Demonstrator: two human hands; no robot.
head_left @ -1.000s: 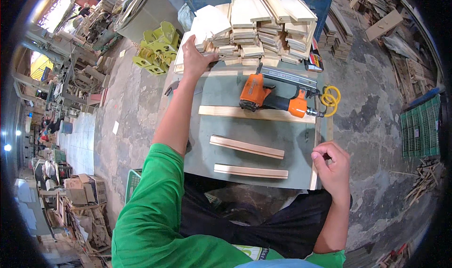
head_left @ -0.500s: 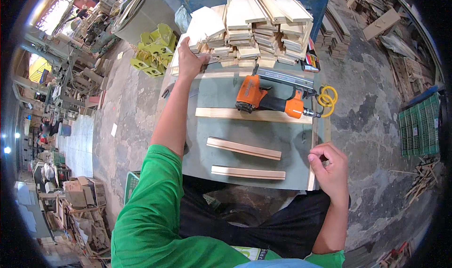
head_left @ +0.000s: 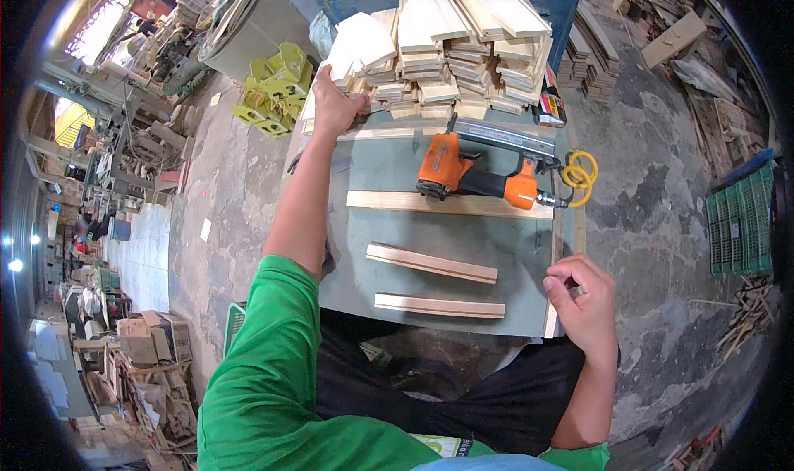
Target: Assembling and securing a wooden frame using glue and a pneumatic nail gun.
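Note:
At the far left end of a stack of pale wooden boards point(head_left: 434, 28), my left hand point(head_left: 334, 107) grips a board, thumb and fingers apart around it; its fingertips are partly hidden. My right hand point(head_left: 585, 297) hovers by the right edge of the grey-green work table point(head_left: 447, 233), fingers curled in with nothing visible in them. Two short grooved wooden strips, a farther one point(head_left: 432, 262) and a nearer one point(head_left: 438, 306), lie apart on the table. Behind them an orange and black nail gun point(head_left: 475, 172) rests over a longer wooden strip point(head_left: 389, 203).
A yellow coiled air hose point(head_left: 581, 178) joins the nail gun at the table's right side. Wooden strips run along that edge point(head_left: 552, 314) and in front of the stack. Yellow-green parts point(head_left: 273, 90) sit to the left. A green crate point(head_left: 740, 219) is far right.
The whole view has shifted slightly. Both hands, the nail gun and the wooden strips keep their places.

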